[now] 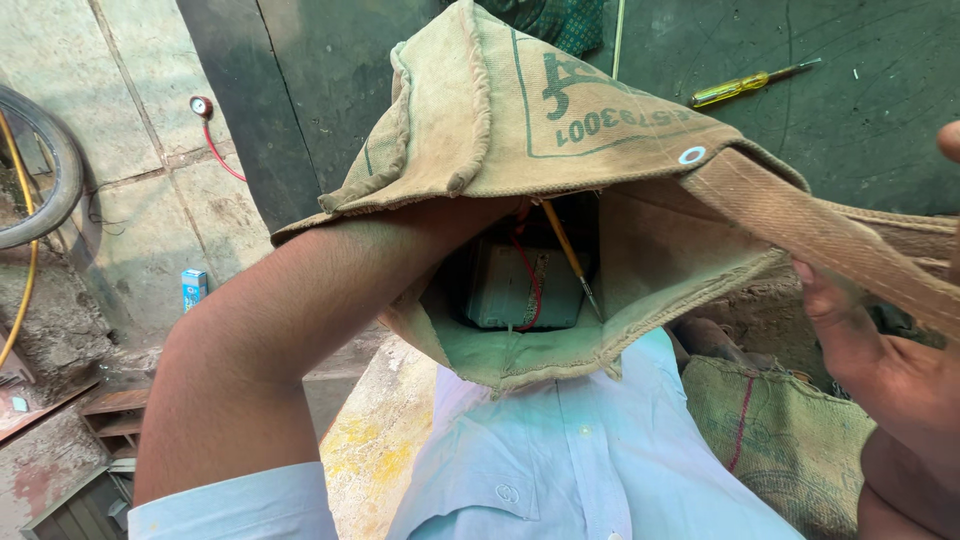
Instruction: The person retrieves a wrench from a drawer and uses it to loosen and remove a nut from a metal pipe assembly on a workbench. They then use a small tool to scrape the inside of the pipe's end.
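Stone paving and a dark green surface form the background of this downward view.

Nearest the camera: the person's pale blue shirt (570,450) fills the lower centre. A burlap sack (790,440) lies just beside it on the right.

Above the shirt: a tan canvas bag (520,110) is held open, mouth toward the camera. The left forearm enters the mouth; the left hand (490,215) is mostly hidden inside, so whether it is closed or spread cannot be told. The right hand (880,360) is at the right edge, fingers curled against the bag's webbing strap (800,220), which runs across the palm.

Inside the bag: a grey-green box (505,290) sits at the bottom, with a red wire (530,280) crossing it and a slim yellow-handled tool (565,250) leaning diagonally.

Farther out: a yellow-handled screwdriver (745,83) lies on the green surface, well apart from the bag. On the paving at left are a small blue carton (193,288), a gauge on a red hose (202,106), and part of a tyre (45,170).
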